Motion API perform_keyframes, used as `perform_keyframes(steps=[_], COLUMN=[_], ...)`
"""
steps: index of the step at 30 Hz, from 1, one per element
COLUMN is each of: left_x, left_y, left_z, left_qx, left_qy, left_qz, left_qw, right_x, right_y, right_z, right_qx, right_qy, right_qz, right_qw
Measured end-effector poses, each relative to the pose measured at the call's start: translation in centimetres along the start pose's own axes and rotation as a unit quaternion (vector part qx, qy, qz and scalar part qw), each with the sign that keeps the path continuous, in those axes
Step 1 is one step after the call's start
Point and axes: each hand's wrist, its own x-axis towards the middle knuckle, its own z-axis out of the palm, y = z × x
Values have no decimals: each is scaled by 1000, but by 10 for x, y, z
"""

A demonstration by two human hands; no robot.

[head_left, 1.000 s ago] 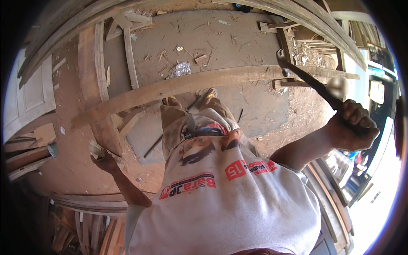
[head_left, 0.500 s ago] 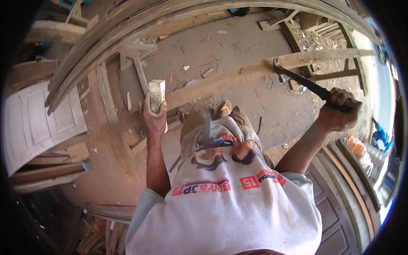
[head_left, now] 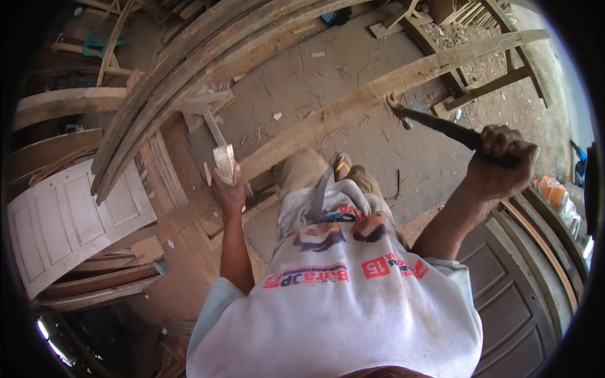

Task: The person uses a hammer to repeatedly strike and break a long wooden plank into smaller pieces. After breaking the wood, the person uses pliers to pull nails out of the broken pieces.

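- Pale block (head_left: 224, 157) in L hand (head_left: 228, 188): fingers & thumb round its sides, top end poking out past them.
- R hand (head_left: 504, 160): fist tight round blk handle of hammer (head_left: 444, 128), well apart from L hand.
- Hammer head: out left of R hand, near plank (head_left: 353, 106) edge; can't tell if touching.
- Plank: from just right of L hand, slanting up to beyond R hand.
- Long beams (head_left: 167, 88): stacked, beyond L hand.
- Wht door (head_left: 79, 223): left of L hand, well apart.
- Dk door (head_left: 510, 296): below R hand.
- Sandal (head_left: 342, 166): on foot, btwn hands.
- Wht shirt (head_left: 365, 309): below both hands.
- Floor (head_left: 372, 148) btwn & beyond hands: scraps strewn about.
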Motion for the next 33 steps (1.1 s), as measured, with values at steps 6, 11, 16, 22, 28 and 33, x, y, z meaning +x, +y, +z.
perform_keyframes(steps=[6,11,16,22,28,33], left_x=[-4,-2,52,177,287,335], left_y=[-9,-18,45,241,383,386], left_z=[7,12,8,26,70,129], left_qx=[-17,1,-66,-78,-40,61], left_qy=[29,17,15,-4,68,57], left_qz=[-66,-86,-27,172,290,275], left_qw=[997,996,997,982,954,958], right_x=[66,139,195,243,250,254], right_y=[-54,-37,45,53,55,53], right_z=[-18,-37,-28,-37,-27,-19], right_qx=[62,19,-244,-207,-232,-232], right_qy=[-151,-84,67,80,50,78], right_qz=[-48,-127,-163,-83,-64,-60], right_qw=[985,988,954,972,969,968])
